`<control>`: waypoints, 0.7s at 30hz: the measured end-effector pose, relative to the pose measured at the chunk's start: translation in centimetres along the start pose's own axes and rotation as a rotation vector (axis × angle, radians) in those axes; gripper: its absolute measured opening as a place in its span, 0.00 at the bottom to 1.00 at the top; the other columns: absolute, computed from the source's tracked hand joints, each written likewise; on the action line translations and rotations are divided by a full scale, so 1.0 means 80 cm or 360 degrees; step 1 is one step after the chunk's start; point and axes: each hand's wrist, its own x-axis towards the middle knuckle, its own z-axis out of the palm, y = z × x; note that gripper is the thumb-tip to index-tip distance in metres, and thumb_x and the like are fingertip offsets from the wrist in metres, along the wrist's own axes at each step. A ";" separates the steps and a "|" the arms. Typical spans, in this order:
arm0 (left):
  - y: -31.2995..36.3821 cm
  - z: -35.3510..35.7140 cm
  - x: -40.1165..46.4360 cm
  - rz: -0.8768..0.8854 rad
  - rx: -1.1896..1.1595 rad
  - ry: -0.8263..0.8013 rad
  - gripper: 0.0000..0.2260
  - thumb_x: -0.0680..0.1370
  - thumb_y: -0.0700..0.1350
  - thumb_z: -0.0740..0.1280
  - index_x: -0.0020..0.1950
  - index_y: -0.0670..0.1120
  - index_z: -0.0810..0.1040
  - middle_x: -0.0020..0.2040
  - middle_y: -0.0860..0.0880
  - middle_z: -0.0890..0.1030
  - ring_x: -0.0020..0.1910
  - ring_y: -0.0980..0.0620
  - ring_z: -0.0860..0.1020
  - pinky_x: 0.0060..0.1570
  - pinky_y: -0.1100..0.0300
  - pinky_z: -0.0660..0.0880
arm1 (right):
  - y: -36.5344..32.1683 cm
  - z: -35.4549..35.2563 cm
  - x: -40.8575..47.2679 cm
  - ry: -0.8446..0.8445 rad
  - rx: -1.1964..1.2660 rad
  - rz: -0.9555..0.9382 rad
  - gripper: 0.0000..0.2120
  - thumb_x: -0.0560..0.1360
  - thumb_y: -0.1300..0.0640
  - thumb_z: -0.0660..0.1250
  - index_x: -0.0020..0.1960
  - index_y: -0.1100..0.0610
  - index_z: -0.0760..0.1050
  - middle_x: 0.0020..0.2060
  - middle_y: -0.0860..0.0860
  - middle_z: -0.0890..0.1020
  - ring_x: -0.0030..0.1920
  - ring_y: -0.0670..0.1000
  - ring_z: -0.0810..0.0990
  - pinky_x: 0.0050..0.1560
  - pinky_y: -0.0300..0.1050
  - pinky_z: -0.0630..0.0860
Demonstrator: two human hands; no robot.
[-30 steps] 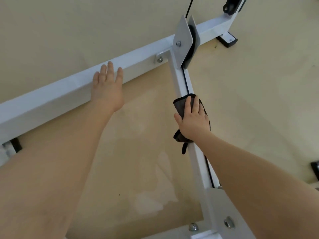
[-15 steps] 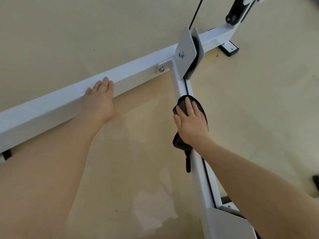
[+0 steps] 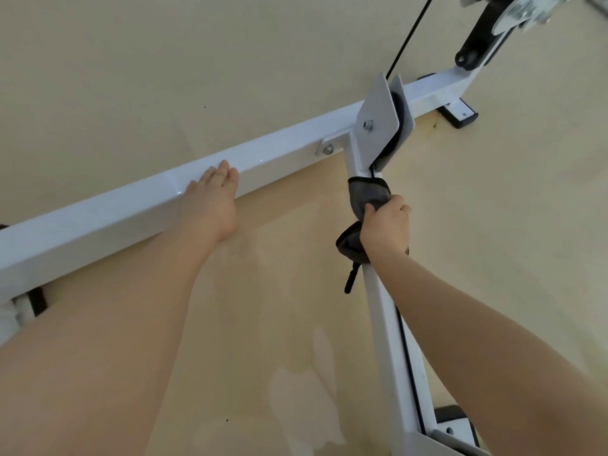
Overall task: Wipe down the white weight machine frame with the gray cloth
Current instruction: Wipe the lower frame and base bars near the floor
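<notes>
Wiping is in progress on the white frame (image 3: 383,311), on the narrow bar that runs from the bottom of the view up to the joint with the long cross beam (image 3: 108,218). The right hand (image 3: 385,227) is closed around the gray cloth (image 3: 367,194) and presses it on this bar, just below the pulley plates (image 3: 381,123). The cloth is wrapped over the top of the bar, one bunch of it sticks out on the left side of the hand, and a dark loop hangs down from it. The left hand (image 3: 214,199) holds nothing; it lies flat with the fingers together on the cross beam, as a support.

How much is already clean I cannot tell, because the white paint looks the same everywhere. In my judgement the cloth is near the upper end of this bar, so the joint, the pulley plates, the long cross beam and the far foot (image 3: 459,115) probably remain to do.
</notes>
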 end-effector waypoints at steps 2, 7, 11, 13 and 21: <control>-0.002 0.003 0.002 0.0004 0.0003 -0.0006 0.33 0.76 0.35 0.55 0.76 0.45 0.42 0.76 0.48 0.40 0.75 0.49 0.43 0.72 0.52 0.44 | -0.015 0.003 0.016 -0.0101 0.0032 0.0197 0.19 0.80 0.50 0.56 0.63 0.63 0.63 0.63 0.59 0.70 0.62 0.59 0.71 0.61 0.53 0.69; -0.005 0.008 0.007 -0.0007 0.0025 -0.0004 0.34 0.76 0.35 0.56 0.76 0.46 0.41 0.76 0.48 0.39 0.75 0.49 0.43 0.72 0.52 0.44 | -0.041 0.019 0.047 -0.0093 -0.0218 0.0122 0.25 0.79 0.46 0.56 0.68 0.62 0.59 0.67 0.58 0.67 0.67 0.58 0.65 0.64 0.52 0.62; -0.002 0.003 0.005 -0.0018 -0.0001 -0.0025 0.33 0.75 0.34 0.55 0.76 0.46 0.42 0.76 0.49 0.39 0.75 0.49 0.42 0.72 0.52 0.44 | -0.043 0.022 0.039 -0.0075 -0.0276 0.0132 0.28 0.78 0.46 0.57 0.71 0.60 0.56 0.68 0.57 0.65 0.66 0.60 0.65 0.63 0.55 0.62; 0.001 0.001 0.003 -0.0023 -0.0017 -0.0031 0.33 0.75 0.34 0.54 0.76 0.46 0.42 0.76 0.49 0.39 0.75 0.50 0.42 0.72 0.52 0.44 | -0.025 0.021 0.021 -0.0068 -0.0451 0.0006 0.30 0.78 0.48 0.58 0.74 0.60 0.51 0.70 0.59 0.61 0.67 0.61 0.64 0.62 0.56 0.63; 0.005 0.020 0.001 -0.0092 0.0053 0.0090 0.34 0.75 0.36 0.55 0.76 0.46 0.39 0.76 0.49 0.37 0.75 0.50 0.41 0.72 0.52 0.42 | -0.011 0.029 0.015 -0.0031 -0.0703 -0.0242 0.33 0.77 0.55 0.61 0.74 0.62 0.47 0.71 0.62 0.58 0.66 0.62 0.63 0.62 0.54 0.64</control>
